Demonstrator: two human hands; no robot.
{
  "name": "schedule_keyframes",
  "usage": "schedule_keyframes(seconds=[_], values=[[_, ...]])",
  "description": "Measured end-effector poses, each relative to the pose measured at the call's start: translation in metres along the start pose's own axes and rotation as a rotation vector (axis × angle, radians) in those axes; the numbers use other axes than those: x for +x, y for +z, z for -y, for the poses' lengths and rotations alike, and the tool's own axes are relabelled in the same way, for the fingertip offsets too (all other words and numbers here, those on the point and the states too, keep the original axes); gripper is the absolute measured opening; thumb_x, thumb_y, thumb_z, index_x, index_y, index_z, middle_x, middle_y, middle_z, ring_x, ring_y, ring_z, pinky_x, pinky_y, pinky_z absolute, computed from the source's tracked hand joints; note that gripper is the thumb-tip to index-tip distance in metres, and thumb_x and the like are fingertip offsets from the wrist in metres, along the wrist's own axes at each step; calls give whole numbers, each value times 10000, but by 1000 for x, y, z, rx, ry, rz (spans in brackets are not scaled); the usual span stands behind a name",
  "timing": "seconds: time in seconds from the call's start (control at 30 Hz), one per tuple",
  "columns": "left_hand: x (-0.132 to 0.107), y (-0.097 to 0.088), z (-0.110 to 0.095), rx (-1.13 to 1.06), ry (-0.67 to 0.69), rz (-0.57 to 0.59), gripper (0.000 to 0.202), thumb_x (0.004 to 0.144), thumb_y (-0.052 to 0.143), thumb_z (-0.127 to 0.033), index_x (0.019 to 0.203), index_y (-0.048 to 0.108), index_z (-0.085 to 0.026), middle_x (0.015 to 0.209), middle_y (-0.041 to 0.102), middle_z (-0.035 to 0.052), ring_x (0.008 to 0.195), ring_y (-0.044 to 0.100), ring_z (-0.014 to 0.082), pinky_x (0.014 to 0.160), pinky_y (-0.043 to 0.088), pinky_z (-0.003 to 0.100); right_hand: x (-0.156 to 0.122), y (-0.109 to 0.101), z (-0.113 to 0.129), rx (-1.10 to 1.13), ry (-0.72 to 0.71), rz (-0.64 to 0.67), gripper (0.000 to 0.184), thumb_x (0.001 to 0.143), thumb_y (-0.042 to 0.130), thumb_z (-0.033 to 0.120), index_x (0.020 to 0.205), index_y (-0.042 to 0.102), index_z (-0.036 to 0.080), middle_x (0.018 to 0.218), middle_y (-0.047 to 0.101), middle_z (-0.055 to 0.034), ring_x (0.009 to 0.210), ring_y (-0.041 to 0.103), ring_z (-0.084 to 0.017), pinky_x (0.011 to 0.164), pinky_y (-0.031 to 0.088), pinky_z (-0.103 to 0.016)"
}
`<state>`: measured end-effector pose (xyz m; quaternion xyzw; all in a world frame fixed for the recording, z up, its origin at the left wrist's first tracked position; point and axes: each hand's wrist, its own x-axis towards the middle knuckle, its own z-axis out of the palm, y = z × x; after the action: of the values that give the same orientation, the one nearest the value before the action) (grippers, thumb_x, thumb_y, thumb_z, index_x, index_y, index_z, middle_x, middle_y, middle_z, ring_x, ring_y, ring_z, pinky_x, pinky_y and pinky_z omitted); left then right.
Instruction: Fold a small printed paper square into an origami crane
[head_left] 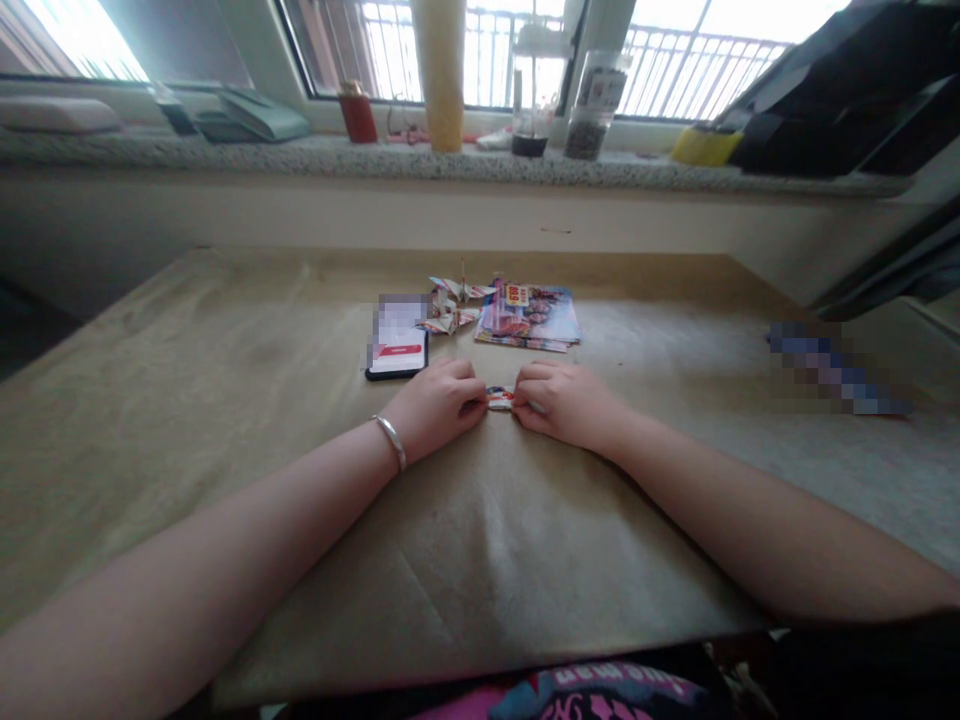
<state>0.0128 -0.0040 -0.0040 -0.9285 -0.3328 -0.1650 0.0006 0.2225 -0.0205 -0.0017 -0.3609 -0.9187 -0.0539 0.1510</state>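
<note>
Between my two hands, a small folded piece of printed paper [500,398] lies low over the tabletop. Its left end is pinched by my left hand [448,400], which has a silver bangle at the wrist. My right hand [559,400] grips the right end, fingers curled. Most of the paper is covered by my fingertips, so its full shape is hidden. Just beyond my hands sit several folded paper cranes [452,318] made from similar printed paper. A stack of colourful printed sheets [531,315] lies to their right.
A phone [399,345] lies left of the cranes, partly blurred out. The table [300,560] has a tan cover. At the far right is a blurred flat item [840,370]. Bottles, a red container [357,112] and a dark bag [832,95] stand on the stone windowsill [285,160].
</note>
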Motion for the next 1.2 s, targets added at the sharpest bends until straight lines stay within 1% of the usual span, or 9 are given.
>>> schedule_keyframes(seconds=[0.2, 0.33, 0.57, 0.7, 0.83, 1.0, 1.07, 1.13, 1.2], values=[[0, 1, -1, 2, 52, -31, 183, 840, 535, -272, 740, 620, -146, 839, 582, 58, 758, 515, 151, 699, 418, 267, -1, 4, -3, 66, 50, -31, 140, 800, 513, 204, 742, 638, 183, 790, 630, -30, 741, 561, -149, 634, 368, -252], [1, 2, -1, 55, 77, -30, 217, 875, 499, -268, 734, 608, -144, 802, 583, 49, 732, 503, 147, 673, 406, 262, -1, 6, -4, 145, 107, -51, 107, 785, 528, 204, 745, 624, 177, 801, 631, -28, 735, 562, -144, 637, 373, -242], [2, 1, -1, 44, 24, -30, 246, 891, 471, -290, 748, 613, -149, 795, 587, 56, 740, 519, 158, 672, 404, 271, 2, 8, -5, 333, 153, -77, 74, 772, 522, 148, 732, 585, 150, 741, 575, -35, 683, 519, -125, 632, 397, -221], [2, 2, -1, 58, 16, -16, 256, 900, 460, -318, 794, 629, -158, 800, 593, 57, 751, 523, 168, 677, 403, 281, 3, 9, -2, 357, 198, -106, 85, 772, 509, 136, 720, 574, 151, 733, 561, -37, 676, 509, -128, 629, 402, -229], [3, 3, 0, 83, -3, -23, 259, 908, 453, -298, 784, 636, -162, 778, 593, 50, 743, 523, 168, 675, 397, 284, 4, 12, -2, 382, 229, -147, 98, 773, 511, 132, 717, 589, 152, 814, 594, -65, 764, 535, -147, 707, 422, -251], [5, 7, 3, 4, -89, -20, 174, 870, 531, -261, 780, 645, -166, 759, 600, 37, 751, 542, 164, 689, 408, 274, 3, 13, -4, 366, 332, -125, 84, 772, 557, 191, 717, 616, 167, 733, 609, -33, 698, 526, -140, 675, 401, -264], [5, 8, 4, -37, -133, -28, 103, 842, 574, -245, 854, 644, -170, 757, 610, 24, 756, 551, 163, 697, 415, 273, 3, 13, -4, 367, 365, -124, 73, 761, 579, 206, 718, 627, 172, 714, 613, -23, 681, 524, -135, 668, 394, -264], [6, 8, 4, -57, -151, -39, 141, 832, 589, -241, 953, 633, -182, 772, 621, 16, 756, 556, 162, 702, 421, 274, 3, 12, -3, 386, 394, -121, 71, 754, 596, 220, 721, 642, 178, 694, 614, -14, 657, 521, -129, 650, 389, -259], [6, 8, 3, -38, -127, -33, 152, 852, 559, -236, 975, 639, -197, 795, 623, 22, 763, 557, 164, 706, 425, 280, 3, 12, -3, 423, 424, -117, 76, 750, 602, 228, 721, 657, 183, 682, 618, -9, 635, 519, -121, 624, 384, -251]])
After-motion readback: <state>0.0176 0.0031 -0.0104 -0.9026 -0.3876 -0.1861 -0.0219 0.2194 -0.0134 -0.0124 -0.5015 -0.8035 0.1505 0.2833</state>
